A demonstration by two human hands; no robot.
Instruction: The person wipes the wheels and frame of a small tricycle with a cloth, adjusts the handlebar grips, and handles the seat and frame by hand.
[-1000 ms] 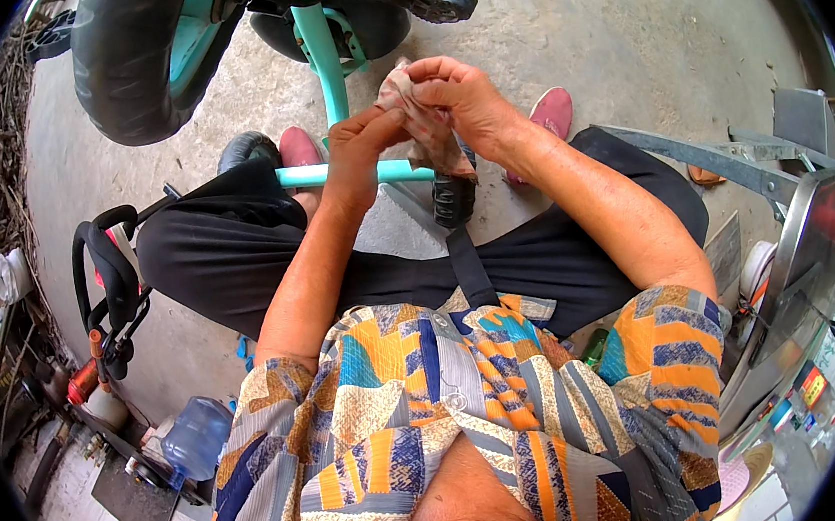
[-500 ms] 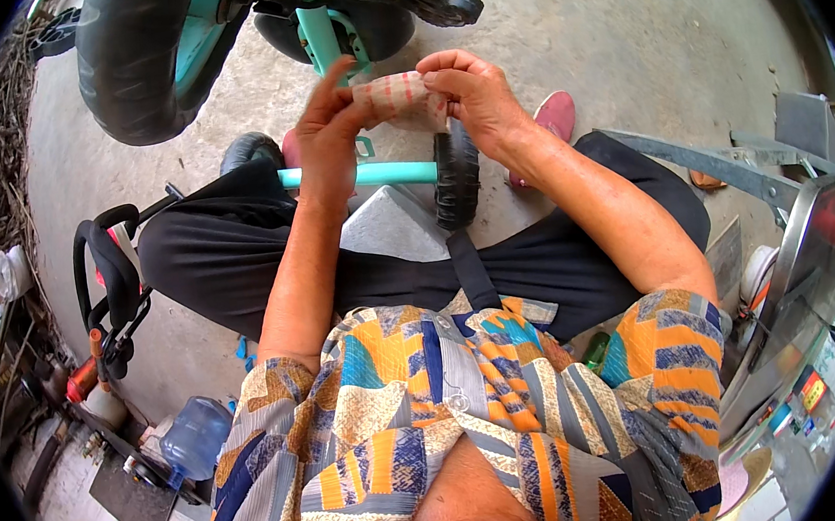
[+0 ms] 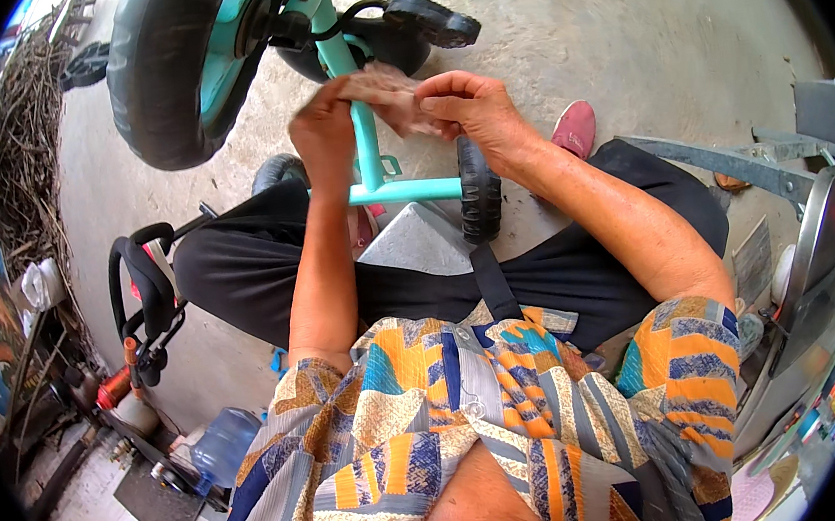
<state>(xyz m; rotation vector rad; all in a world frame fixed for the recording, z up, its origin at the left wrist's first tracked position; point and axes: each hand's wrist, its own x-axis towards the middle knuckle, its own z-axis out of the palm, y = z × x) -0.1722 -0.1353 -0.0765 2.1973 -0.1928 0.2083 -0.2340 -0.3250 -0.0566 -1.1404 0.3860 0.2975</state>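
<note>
A thin pinkish-beige cloth or paper piece [image 3: 384,97], blurred and creased, stretches between my two hands. My left hand [image 3: 322,129] grips one end, with fingers curled. My right hand [image 3: 483,122] pinches the other end. Just beyond and below them is the turquoise frame [image 3: 368,155] of a small wheeled bike, with a large black tire [image 3: 159,84] at upper left, a black pedal [image 3: 430,20] and a small black wheel [image 3: 480,194] under my right hand. A grey metal block [image 3: 414,246] lies between my legs.
A pile of dry branches [image 3: 22,168] lines the left edge. Nearby are black handlebars [image 3: 149,286] and a blue water jug [image 3: 227,450]. A metal bar [image 3: 689,159] and a steel panel [image 3: 786,325] stand at the right. My pink shoe [image 3: 576,128] rests on the concrete floor.
The cloth was bunched, then spread flat showing red marks; now it is creased and blurred. My left hand's fingers have curled. The view has shifted, moving the bike right and down in frame.
</note>
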